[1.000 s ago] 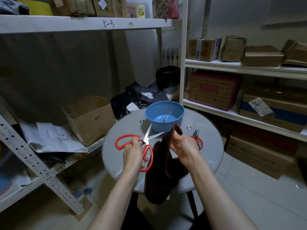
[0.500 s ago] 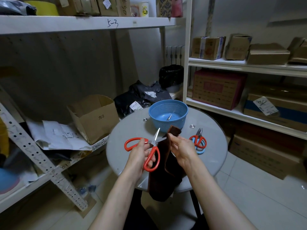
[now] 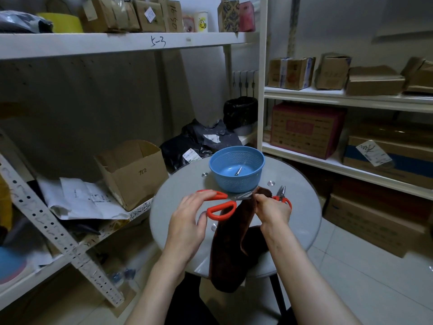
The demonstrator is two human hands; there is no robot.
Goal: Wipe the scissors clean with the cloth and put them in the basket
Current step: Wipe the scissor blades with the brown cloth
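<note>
Both hands work at centre frame, just below the basket. The left hand [image 3: 187, 221] holds the scissors [image 3: 221, 210] by their red handle loops, fingers draped over the upper loop. It keeps the blades level and pointing toward the right of the frame, presumably to present the steel to the cloth. The right hand [image 3: 269, 208] pinches the brown cloth [image 3: 230, 252] around the blades near their tip. The rest of the cloth hangs over the near edge of the round grey surface [image 3: 304, 214]. Wiping looks to be under way, and the scissors are not yet in the basket.

The blue basket [image 3: 236, 181] stands just above the blades in the frame, so only its rim lies between them. A small metal piece [image 3: 239, 171] lies inside it. A smaller pair of scissors [image 3: 282, 194] rests on the surface just behind the right hand, partly hidden. An open cardboard box [image 3: 131, 172] sits at mid-left, and shelves [image 3: 351, 100] of boxes fill the right, well apart.
</note>
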